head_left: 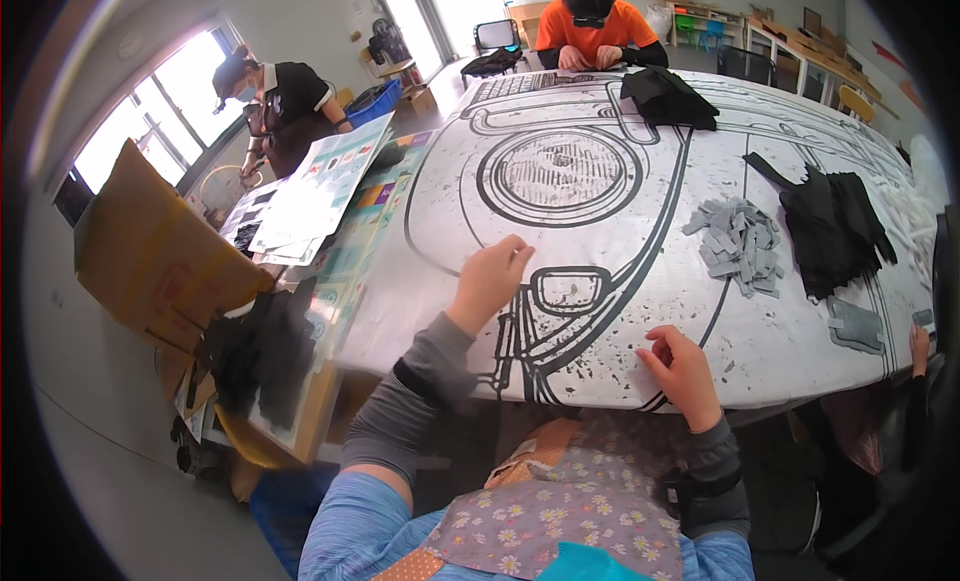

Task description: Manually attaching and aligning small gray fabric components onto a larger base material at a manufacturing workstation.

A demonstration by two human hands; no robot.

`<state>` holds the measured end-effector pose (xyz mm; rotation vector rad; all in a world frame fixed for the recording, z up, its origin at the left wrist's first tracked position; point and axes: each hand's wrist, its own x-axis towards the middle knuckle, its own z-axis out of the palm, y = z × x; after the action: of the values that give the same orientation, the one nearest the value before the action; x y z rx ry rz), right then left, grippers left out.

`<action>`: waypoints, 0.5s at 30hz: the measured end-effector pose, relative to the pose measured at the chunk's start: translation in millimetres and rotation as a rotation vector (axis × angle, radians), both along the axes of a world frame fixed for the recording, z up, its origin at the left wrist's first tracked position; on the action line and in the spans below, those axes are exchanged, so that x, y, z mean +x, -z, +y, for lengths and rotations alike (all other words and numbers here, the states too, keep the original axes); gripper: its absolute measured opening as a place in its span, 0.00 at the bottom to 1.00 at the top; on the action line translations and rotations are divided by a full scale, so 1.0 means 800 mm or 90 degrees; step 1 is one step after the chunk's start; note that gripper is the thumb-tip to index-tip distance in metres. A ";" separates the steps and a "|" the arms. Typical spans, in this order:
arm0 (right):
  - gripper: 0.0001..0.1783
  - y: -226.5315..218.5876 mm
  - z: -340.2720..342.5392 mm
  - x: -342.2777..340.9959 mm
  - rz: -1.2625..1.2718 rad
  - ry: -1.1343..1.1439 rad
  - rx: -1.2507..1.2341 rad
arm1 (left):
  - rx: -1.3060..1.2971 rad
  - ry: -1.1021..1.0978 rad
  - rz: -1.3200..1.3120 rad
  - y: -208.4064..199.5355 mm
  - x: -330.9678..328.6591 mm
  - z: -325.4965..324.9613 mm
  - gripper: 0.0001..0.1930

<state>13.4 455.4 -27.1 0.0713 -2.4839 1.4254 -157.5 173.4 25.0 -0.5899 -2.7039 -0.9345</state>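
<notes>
Big white printed sheet (600, 231) w/ bold black line drawing, spread flat over table. Small dark scrap (632, 349), pinched at sheet's near edge, right of the drawn rounded-rectangle shape.

Left hand (490, 277) extended forward, fingers loosely curled, right hand (682, 369) nearer, apparently pinching

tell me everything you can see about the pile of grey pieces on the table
The pile of grey pieces is a loose heap of small flat strips and rectangles, felt-like by the look, lying overlapped at all angles. It rests on the white table cover printed with bold black line art, just left of a heap of black fabric, whose edge it seems to meet. No hand touches it; the right hand is nearer than the left hand.
</notes>
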 end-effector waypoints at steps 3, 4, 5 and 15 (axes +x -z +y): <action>0.08 0.006 0.002 -0.001 0.071 -0.021 0.049 | 0.024 0.035 0.029 0.015 0.003 0.015 0.17; 0.08 0.003 0.002 -0.001 0.083 -0.029 0.052 | 0.031 0.051 -0.011 0.023 0.002 0.017 0.18; 0.09 0.000 0.001 0.000 0.095 -0.038 0.054 | 0.038 0.066 -0.051 0.030 0.003 0.017 0.20; 0.08 0.000 0.005 0.002 0.071 -0.041 0.055 | 0.578 0.096 -0.342 0.077 0.099 -0.007 0.19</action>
<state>15.2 459.4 -27.0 0.2438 -2.4711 1.3003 -78.0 167.4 -36.8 -0.3638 -2.2100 -2.4164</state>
